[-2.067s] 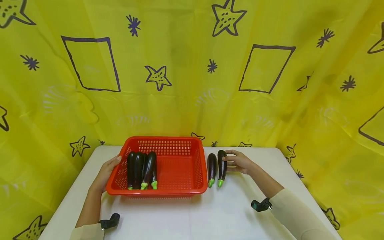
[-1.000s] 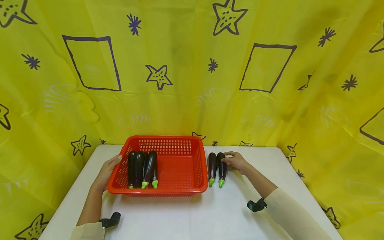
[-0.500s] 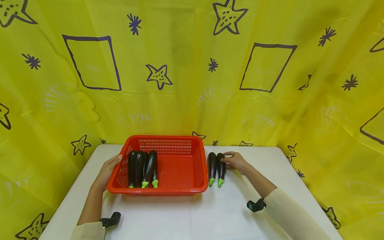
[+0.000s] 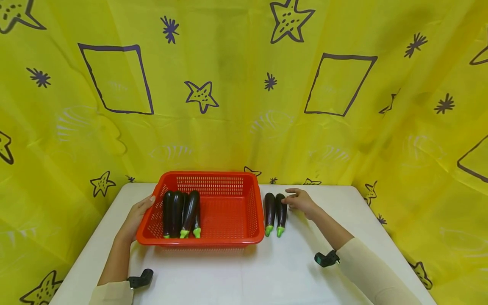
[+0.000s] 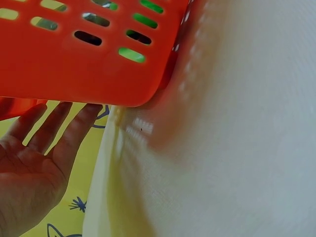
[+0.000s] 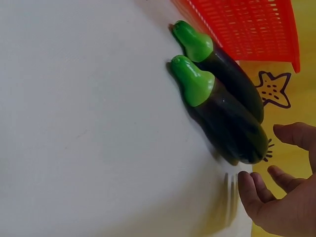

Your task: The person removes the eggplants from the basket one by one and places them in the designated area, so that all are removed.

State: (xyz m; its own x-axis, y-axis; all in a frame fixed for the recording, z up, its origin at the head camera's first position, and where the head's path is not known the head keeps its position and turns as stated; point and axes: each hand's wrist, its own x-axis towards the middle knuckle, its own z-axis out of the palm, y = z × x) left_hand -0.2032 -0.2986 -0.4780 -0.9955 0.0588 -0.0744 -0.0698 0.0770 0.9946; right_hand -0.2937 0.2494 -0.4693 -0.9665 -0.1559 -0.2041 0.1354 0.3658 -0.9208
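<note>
In the head view, my left hand (image 4: 138, 217) grips the left rim of a red plastic basket (image 4: 228, 242). In the left wrist view its fingers reach under the rim; the thumb is out of that view. Several dark eggplants (image 4: 176, 214) with green stem ends lie at the basket's left side. Right of the basket, two more eggplants rest on the table side by side, the left one (image 4: 269, 207) close to the right one (image 4: 281, 212). Beside the right one's rounded end is my right hand (image 4: 302, 202), fingers spread and loosely bent, holding nothing. In the right wrist view a gap shows between fingers and eggplant.
A white table (image 4: 244, 279) bears everything. Close behind it and along both sides hangs a yellow curtain (image 4: 236, 140) with drawn stars and squares. A small black device (image 4: 141, 278) is strapped to the left wrist, and another black device (image 4: 326, 258) to the right.
The right hand brought the right eggplant down beside the left one and nudged it closer. Its fingers have since loosened and lifted slightly. The left hand and the basket have stayed put.
</note>
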